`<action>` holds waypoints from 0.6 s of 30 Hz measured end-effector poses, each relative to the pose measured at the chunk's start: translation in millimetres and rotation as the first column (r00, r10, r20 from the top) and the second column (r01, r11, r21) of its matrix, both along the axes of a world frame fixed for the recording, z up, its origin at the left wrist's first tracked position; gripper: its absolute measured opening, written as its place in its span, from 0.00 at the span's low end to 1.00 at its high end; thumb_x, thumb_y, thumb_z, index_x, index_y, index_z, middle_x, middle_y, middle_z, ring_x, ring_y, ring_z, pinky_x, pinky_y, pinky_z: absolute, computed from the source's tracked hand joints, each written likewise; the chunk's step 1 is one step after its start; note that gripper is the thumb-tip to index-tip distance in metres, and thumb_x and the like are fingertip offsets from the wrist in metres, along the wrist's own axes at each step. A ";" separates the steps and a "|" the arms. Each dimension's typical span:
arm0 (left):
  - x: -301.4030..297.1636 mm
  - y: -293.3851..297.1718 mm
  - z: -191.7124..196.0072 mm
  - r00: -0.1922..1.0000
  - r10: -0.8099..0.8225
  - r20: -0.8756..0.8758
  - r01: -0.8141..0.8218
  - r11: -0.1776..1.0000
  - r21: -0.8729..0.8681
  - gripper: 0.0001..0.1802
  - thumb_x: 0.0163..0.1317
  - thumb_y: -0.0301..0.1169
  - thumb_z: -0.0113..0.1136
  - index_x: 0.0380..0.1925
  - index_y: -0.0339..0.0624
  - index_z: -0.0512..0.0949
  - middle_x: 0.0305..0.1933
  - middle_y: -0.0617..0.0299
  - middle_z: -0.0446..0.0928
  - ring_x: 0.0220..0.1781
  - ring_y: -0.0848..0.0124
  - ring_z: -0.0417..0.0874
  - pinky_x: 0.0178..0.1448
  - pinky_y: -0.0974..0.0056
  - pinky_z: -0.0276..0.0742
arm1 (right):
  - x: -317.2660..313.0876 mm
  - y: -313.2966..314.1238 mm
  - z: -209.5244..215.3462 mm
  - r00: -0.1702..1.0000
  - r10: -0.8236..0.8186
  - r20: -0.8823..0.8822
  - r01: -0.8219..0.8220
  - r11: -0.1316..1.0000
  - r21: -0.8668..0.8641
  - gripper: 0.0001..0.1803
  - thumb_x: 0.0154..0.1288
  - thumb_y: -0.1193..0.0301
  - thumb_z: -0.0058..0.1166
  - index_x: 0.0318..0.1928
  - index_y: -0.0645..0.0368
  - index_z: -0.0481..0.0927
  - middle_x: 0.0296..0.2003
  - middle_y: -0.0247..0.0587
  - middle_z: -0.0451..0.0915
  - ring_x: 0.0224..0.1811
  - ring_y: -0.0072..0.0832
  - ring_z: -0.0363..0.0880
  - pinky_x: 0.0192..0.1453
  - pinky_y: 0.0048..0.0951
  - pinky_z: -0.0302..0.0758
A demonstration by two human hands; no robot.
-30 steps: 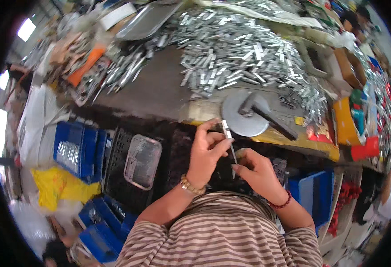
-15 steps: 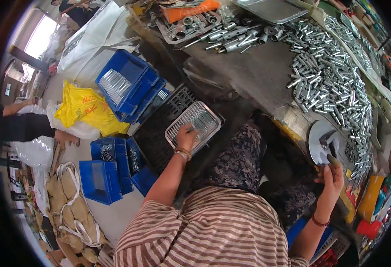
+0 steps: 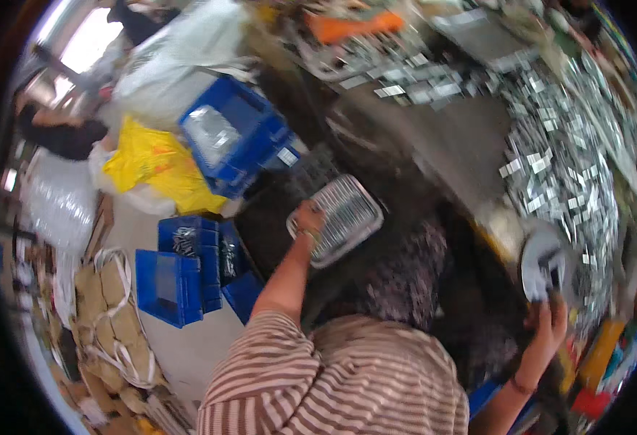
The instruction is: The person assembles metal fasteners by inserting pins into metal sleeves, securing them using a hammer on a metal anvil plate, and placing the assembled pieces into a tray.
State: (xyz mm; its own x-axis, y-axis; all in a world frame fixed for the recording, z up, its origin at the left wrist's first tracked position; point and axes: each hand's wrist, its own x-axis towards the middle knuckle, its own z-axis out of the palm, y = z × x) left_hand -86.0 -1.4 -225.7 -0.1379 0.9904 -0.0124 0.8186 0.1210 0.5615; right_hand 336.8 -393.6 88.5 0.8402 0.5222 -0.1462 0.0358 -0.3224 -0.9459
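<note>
My left hand (image 3: 308,217) reaches down over the near edge of a white ribbed plastic tray (image 3: 346,217) that holds small metal parts and sits on a black crate; whether the fingers hold anything is blurred. My right hand (image 3: 547,319) is raised at the right, by the lower rim of a round grey metal disc (image 3: 543,262) at the bench edge, fingers curled near a dark part on it. A heap of several shiny metal pieces (image 3: 565,159) covers the bench beyond.
Blue bins (image 3: 235,141) (image 3: 181,272) stand on the floor to the left, next to a yellow bag (image 3: 151,163) and tied sacks (image 3: 112,319). Another person's dark sleeve (image 3: 61,134) shows at the far left. An orange tray (image 3: 347,25) lies at the bench's far end.
My hands, together on a small metal piece a second ago, have split: the left went down to the white tray, the right stayed by the grey disc. The view swung left.
</note>
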 end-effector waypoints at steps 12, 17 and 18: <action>47.9 -42.0 43.9 0.914 0.017 0.405 -0.038 0.998 0.045 0.23 0.71 0.41 0.67 0.59 0.40 0.78 0.37 0.48 0.87 0.39 0.59 0.90 0.44 0.53 0.82 | -14.5 -2.1 15.9 0.998 0.000 0.056 -0.001 1.000 0.014 0.20 0.78 0.69 0.59 0.62 0.69 0.81 0.55 0.46 0.85 0.43 0.29 0.82 0.44 0.30 0.81; 97.8 -54.7 101.6 0.754 -0.072 0.653 -0.021 0.991 0.133 0.13 0.75 0.35 0.61 0.53 0.41 0.81 0.33 0.51 0.84 0.35 0.61 0.87 0.42 0.57 0.80 | -15.1 4.1 23.7 0.999 0.016 0.035 -0.015 1.000 -0.020 0.19 0.79 0.68 0.58 0.62 0.68 0.82 0.52 0.45 0.86 0.42 0.29 0.81 0.43 0.30 0.79; 108.0 -57.7 112.1 0.754 -0.075 0.652 -0.021 0.990 0.137 0.13 0.75 0.35 0.61 0.53 0.41 0.81 0.33 0.51 0.84 0.35 0.61 0.87 0.42 0.57 0.80 | -14.4 3.6 22.6 0.999 0.020 0.045 -0.019 1.000 -0.020 0.19 0.79 0.68 0.58 0.62 0.68 0.82 0.52 0.44 0.86 0.42 0.28 0.81 0.43 0.30 0.79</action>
State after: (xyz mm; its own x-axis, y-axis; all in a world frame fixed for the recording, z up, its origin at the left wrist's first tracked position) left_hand 21.9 -59.1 -113.5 -0.1163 0.9925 0.0367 0.2465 -0.0070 0.9691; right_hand 322.4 -390.1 111.0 0.8356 0.5363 -0.1189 0.0845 -0.3394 -0.9369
